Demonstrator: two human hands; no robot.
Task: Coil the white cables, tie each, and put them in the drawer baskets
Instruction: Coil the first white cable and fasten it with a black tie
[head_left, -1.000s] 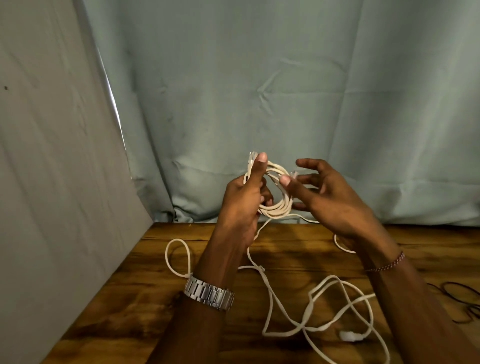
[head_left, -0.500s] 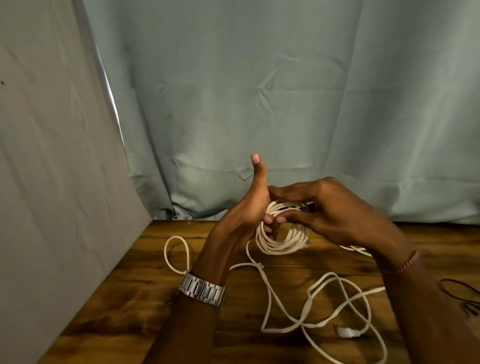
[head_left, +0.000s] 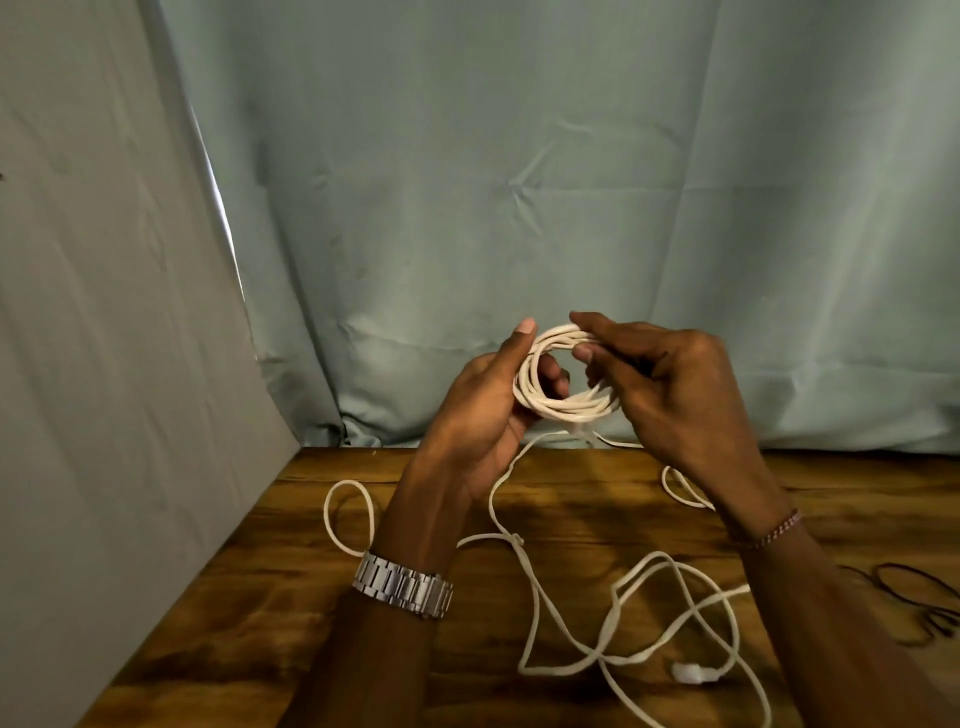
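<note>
Hands: both up over the tabletop, working the same coil of white cable between them
Left hand: fingers curled round the left side of the coil from behind, thumb sticking straight up along the loops, so it's gripping it
Right hand: thumb and fingertips pinching the top-right of the coil, rest of the fingers curled in behind it
Backdrop: wrinkly pale green cloth hanging at the back, plus a grey panel leaning on the left
Tabletop bit: dark wood with a strong grain, pretty dim lighting
Coil: several round loops stacked together, held in the air, well clear of the wood
Loose cable: the rest of the white cable trails down from the coil and sprawls in messy loops across the wood, one small loop off to the left near the left wrist
Black cord: thin dark one at the right edge, lying apart from the white stuff
Watch: silver metal band on the left wrist
Connector: white plug end lying flat among the loose loops, bottom right
Bracelet: thin beaded one on the right wrist
</note>
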